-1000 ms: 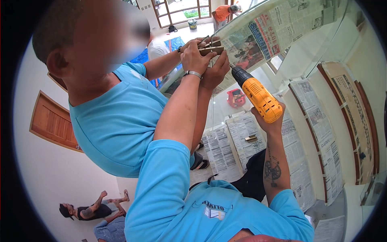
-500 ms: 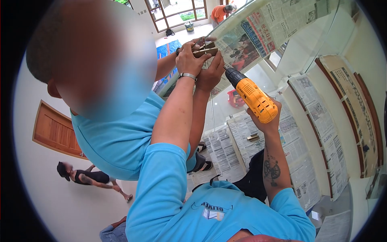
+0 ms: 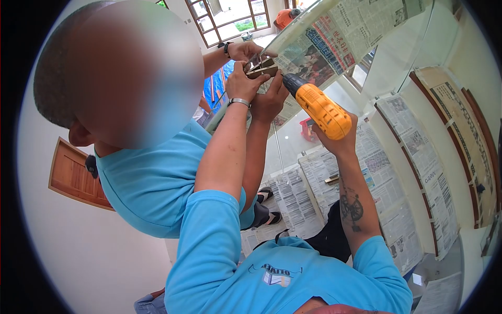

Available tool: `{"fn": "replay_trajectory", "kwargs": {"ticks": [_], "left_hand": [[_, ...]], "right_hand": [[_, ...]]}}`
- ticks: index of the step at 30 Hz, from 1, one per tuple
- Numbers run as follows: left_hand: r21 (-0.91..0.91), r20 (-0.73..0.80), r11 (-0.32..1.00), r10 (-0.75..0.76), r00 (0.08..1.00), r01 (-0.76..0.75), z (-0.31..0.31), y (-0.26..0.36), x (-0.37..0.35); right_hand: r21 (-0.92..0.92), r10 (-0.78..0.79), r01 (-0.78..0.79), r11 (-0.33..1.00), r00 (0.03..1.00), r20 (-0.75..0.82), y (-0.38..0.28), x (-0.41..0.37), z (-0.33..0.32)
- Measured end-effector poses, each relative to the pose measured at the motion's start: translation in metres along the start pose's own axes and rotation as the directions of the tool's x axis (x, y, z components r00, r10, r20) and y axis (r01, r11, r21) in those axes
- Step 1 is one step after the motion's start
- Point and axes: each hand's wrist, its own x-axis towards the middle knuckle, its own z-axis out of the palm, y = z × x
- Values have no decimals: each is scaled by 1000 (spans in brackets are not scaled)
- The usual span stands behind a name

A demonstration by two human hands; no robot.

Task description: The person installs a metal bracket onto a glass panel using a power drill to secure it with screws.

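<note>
My right hand [image 3: 340, 142] is wrapped round the grip of a yellow and black drill [image 3: 323, 111], whose black chuck points up-left at a small brown metal piece [image 3: 263, 70]. Against the edge of the glass panel [image 3: 306, 26], my left hand [image 3: 241, 82], with a silver band at the wrist, pinches this piece. A co-worker's hand [image 3: 269, 102] is just below it, close to the chuck, and their other hand [image 3: 244, 51] is at the glass above. The drill's tip is hidden behind the fingers.
A co-worker in a blue shirt [image 3: 151, 183] leans in close on the left. Newspaper-covered steps [image 3: 413, 157] curve down the right side. Another metal piece [image 3: 332, 179] lies on a papered step. A red object [image 3: 308, 130] is beyond the glass. A person in orange [image 3: 283, 20] is far off.
The drill and my right hand have moved up and left, bringing the chuck nearer the metal piece. The co-worker's upper hand has shifted up-left. The walking person has left view.
</note>
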Motion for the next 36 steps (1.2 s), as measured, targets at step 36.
{"fn": "replay_trajectory", "kwargs": {"ticks": [36], "left_hand": [[227, -133, 894, 421, 897, -386, 26, -10, -32]], "right_hand": [[124, 190, -185, 975, 981, -33, 46, -20, 20]]}}
